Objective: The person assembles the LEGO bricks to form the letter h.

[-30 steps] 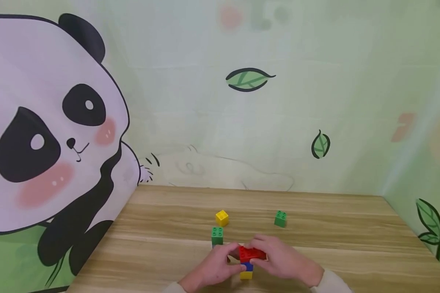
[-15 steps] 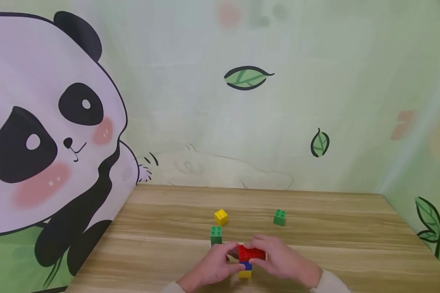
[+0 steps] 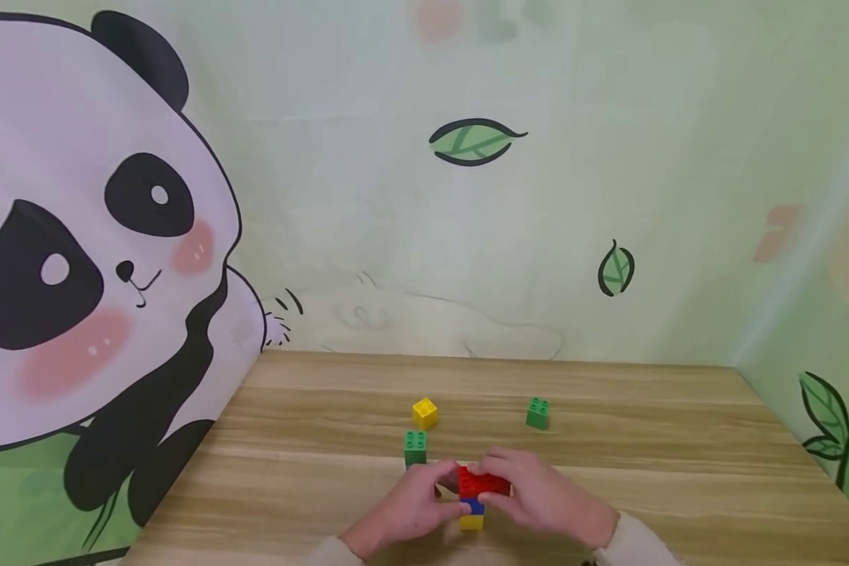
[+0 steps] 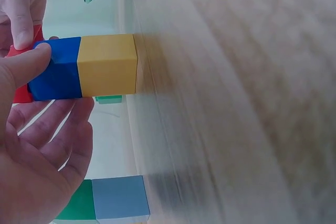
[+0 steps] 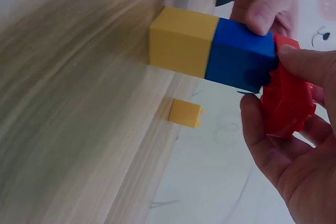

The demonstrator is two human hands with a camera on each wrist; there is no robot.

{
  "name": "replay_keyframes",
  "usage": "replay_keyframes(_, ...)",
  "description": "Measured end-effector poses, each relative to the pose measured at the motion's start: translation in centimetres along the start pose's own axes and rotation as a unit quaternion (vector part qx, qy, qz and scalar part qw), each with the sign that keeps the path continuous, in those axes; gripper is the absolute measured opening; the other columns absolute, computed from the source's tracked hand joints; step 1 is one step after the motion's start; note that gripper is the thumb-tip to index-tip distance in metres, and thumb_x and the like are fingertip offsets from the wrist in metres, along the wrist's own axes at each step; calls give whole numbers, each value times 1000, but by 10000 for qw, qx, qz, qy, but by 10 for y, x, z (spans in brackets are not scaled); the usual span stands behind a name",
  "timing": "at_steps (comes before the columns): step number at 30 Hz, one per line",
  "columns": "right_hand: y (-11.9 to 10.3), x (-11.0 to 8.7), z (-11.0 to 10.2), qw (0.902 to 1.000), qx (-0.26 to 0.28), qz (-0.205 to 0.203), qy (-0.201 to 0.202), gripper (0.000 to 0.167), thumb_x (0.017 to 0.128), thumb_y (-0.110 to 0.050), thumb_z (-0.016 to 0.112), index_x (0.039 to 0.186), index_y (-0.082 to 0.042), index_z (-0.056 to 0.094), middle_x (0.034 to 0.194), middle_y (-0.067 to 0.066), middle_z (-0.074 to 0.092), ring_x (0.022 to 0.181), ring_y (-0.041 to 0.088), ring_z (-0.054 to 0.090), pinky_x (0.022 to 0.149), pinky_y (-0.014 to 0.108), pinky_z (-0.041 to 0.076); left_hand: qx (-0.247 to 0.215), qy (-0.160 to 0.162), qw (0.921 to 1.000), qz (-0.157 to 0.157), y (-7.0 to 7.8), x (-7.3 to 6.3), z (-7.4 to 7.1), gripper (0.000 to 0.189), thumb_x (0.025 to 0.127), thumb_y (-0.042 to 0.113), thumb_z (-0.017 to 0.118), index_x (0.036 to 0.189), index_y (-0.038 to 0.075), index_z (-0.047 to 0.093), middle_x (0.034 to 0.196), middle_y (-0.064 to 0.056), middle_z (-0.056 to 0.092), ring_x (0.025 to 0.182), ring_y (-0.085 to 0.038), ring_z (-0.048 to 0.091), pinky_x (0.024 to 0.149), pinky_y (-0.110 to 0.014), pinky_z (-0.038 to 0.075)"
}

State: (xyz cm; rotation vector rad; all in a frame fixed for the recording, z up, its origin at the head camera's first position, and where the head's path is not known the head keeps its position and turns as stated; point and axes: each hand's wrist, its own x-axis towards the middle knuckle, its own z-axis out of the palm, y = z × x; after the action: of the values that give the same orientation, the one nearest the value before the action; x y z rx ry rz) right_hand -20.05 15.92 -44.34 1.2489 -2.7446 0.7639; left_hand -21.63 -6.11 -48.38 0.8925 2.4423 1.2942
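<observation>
At lower centre, gripping red toy brick [image 3: 471,483] in right hand [image 3: 538,494], pinching blue toy brick [image 3: 477,507] in left hand [image 3: 419,505], apparently for steadiness

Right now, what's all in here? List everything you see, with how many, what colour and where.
Table: 1, brown, across the foreground
Backdrop: 1, pale green, behind the table
Panda drawing: 1, black-and-white, on the backdrop
Leaves: several, green, on the backdrop
Bottom brick: 1, yellow, at the front
Middle brick: 1, blue, atop that
Top brick: 1, red, above both
Second stack: 1, green over blue, to their left
Loose cube: 1, yellow, behind second stack
Green brick: 1, green, back right
Left hand: 1, bare, on the middle brick
Right hand: 1, bare, on the top brick
Sleeves: 2, pale, behind the hands
</observation>
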Motion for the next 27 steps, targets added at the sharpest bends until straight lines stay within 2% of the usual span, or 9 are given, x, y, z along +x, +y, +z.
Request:
replay_keyframes(5,0,4,-4,9992,200,242,-240,22,91,-31,64,110,-21,61,99,-13,57,81,0,53,72,17,49,65,16,10000,-23,1,0,-2,22,85,28,71,104,25,61,101,15,65,91,-2,59,73,-24,49)
replay_keyframes(14,-4,1,-4,9995,113,275,-103,22,88,-28,68,109,-21,62,96,-14,56,80,1,52,72,17,49,-21,78,9999,-63,4,-2,-1,22,85,26,72,104,24,62,101,14,65,91,-3,60,73,-24,50)
replay_keyframes(27,-2,5,-7,9986,272,384,-236,25,87,-26,70,110,-18,65,99,-13,60,84,1,54,73,17,49,-76,11,9991,-418,4,0,-2,23,84,28,73,103,27,61,100,16,64,92,-4,60,77,-29,50)
